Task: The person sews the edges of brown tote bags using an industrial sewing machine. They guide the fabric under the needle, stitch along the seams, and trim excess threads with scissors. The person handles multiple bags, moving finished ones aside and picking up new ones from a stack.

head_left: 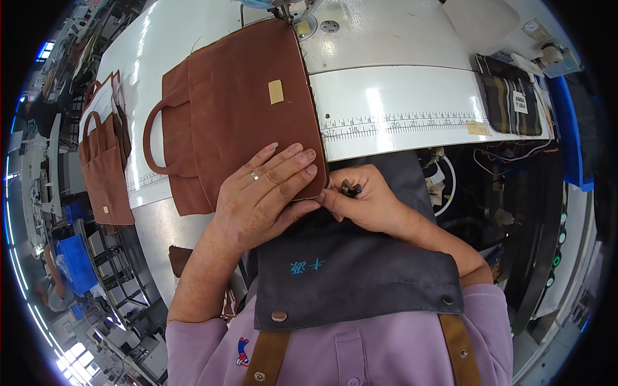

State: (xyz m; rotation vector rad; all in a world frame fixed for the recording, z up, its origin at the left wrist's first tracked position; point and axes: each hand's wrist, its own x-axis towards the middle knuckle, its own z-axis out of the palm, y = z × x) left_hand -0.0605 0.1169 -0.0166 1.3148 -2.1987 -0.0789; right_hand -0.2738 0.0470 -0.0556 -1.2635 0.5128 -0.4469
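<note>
A reddish-brown bag [238, 96] with a looped handle lies flat across the white table, a small yellow tape piece [276, 91] stuck on it. My left hand [264, 193], a ring on one finger, rests flat on the bag's near corner with fingers stretched out. Just right of it, my right hand [370, 199] is closed, thumb and fingertip at the bag's edge. A small black tool [350, 188] pokes out of that fist; the rest of it is hidden in the palm. The bag's far corner reaches the sewing machine foot [286, 14].
More brown bag pieces [106, 167] hang at the table's left edge. A ruler strip [399, 122] runs along the white table's front. On the right are a striped pouch [512, 100] and a blue bin [573, 135]. A dark apron [360, 276] covers my lap.
</note>
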